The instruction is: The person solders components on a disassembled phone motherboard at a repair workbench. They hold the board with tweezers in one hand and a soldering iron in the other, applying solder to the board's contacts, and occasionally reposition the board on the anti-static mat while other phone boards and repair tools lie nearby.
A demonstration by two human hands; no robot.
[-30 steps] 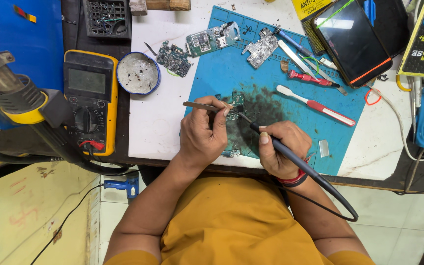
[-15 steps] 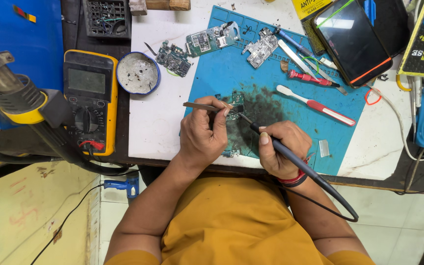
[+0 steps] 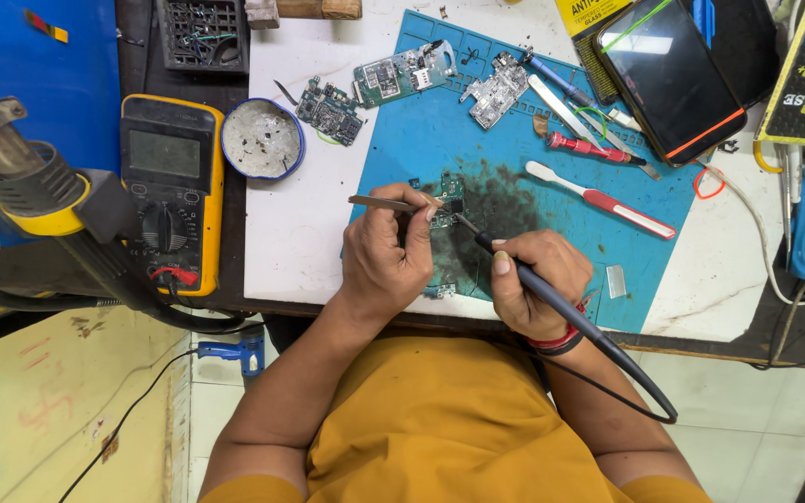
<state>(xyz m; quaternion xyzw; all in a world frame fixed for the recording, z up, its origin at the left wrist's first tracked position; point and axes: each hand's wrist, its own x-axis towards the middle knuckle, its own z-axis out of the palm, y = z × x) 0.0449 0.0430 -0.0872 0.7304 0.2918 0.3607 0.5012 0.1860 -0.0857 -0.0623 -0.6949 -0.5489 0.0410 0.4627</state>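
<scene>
My left hand [image 3: 384, 256] pinches metal tweezers [image 3: 379, 201], their tips resting on a small green circuit board [image 3: 447, 191] that lies on the blue work mat [image 3: 421, 140]. My right hand [image 3: 528, 279] grips a dark soldering iron [image 3: 552, 298] like a pen. Its tip touches the board right beside the tweezers, over a sooty black patch of the mat. The iron's cable loops back past my right wrist, which wears a red and black band.
Other circuit boards [image 3: 333, 110], a metal shield [image 3: 496, 91], a red-handled toothbrush [image 3: 607, 201], screwdrivers [image 3: 589, 147] and a dark phone [image 3: 668, 74] lie further back. A round tin [image 3: 261, 138], a yellow multimeter [image 3: 171, 191] and a hot-air nozzle [image 3: 20, 177] are on the left.
</scene>
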